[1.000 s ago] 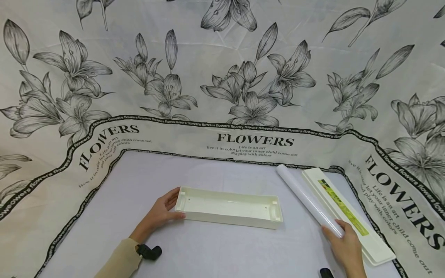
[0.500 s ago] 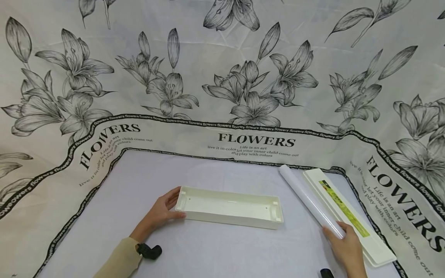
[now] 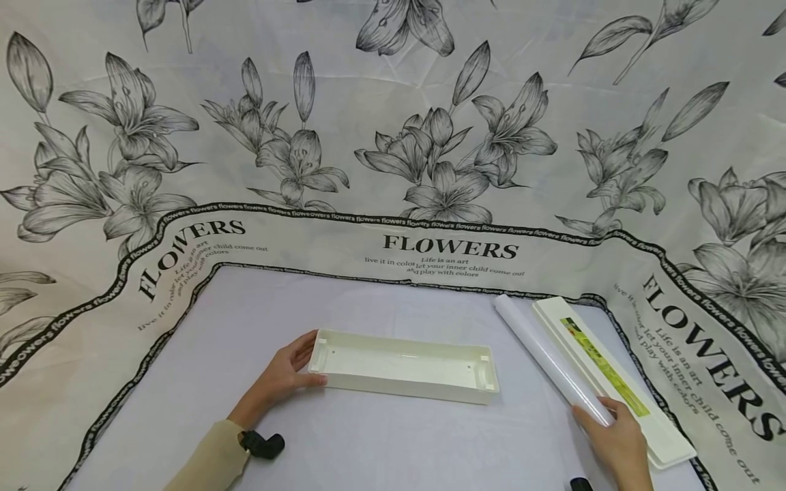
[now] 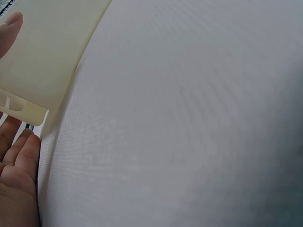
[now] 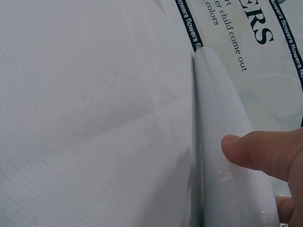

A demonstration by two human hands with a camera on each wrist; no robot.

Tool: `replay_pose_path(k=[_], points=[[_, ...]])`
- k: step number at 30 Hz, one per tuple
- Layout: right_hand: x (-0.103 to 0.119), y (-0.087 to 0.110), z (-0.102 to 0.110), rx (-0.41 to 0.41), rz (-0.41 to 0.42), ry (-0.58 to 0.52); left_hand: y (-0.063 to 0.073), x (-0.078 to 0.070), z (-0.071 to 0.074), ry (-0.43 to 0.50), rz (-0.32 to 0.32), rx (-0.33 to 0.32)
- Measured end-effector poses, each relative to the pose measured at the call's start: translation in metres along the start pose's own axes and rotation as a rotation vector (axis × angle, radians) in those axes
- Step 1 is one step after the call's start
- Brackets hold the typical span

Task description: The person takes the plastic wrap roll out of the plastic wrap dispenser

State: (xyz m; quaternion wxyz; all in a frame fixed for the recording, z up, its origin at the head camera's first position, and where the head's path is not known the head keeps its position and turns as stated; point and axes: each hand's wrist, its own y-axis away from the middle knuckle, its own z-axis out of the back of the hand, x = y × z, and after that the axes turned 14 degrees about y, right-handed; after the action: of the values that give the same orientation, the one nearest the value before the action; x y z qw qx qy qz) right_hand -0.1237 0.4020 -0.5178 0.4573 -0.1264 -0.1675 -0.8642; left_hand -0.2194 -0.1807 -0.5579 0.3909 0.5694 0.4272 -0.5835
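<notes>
A long open cream plastic box (image 3: 405, 368) rests on the white cloth in the middle of the head view. My left hand (image 3: 285, 372) grips its left end, thumb along the near wall and fingers behind the end. In the left wrist view the thumb (image 4: 9, 33) lies over the box wall (image 4: 52, 52). My right hand (image 3: 617, 440) holds the near end of a glossy white roll of plastic film (image 3: 549, 361), lying slantwise at the right. The right wrist view has the thumb (image 5: 246, 149) pressed on the roll (image 5: 222, 118); most other fingers are hidden.
Right beside the roll lies a long white lid-like piece (image 3: 666, 436) with a yellow-green label (image 3: 604, 365), partly behind my right hand. White cloth (image 3: 381, 443) covers the table, with a black-lettered border. A flower-printed sheet (image 3: 331, 88) rises behind.
My right hand and the roll have shifted slightly toward me and to the right. My left hand and the box have stayed in place.
</notes>
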Motion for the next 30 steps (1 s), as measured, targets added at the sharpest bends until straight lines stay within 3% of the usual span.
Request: replay_pose_path(k=[30], points=[[-0.0022, 0.0008, 0.0, 0.006, 0.028, -0.009, 0.0006, 0.0029, 0.001, -0.013, -0.037, 0.003]])
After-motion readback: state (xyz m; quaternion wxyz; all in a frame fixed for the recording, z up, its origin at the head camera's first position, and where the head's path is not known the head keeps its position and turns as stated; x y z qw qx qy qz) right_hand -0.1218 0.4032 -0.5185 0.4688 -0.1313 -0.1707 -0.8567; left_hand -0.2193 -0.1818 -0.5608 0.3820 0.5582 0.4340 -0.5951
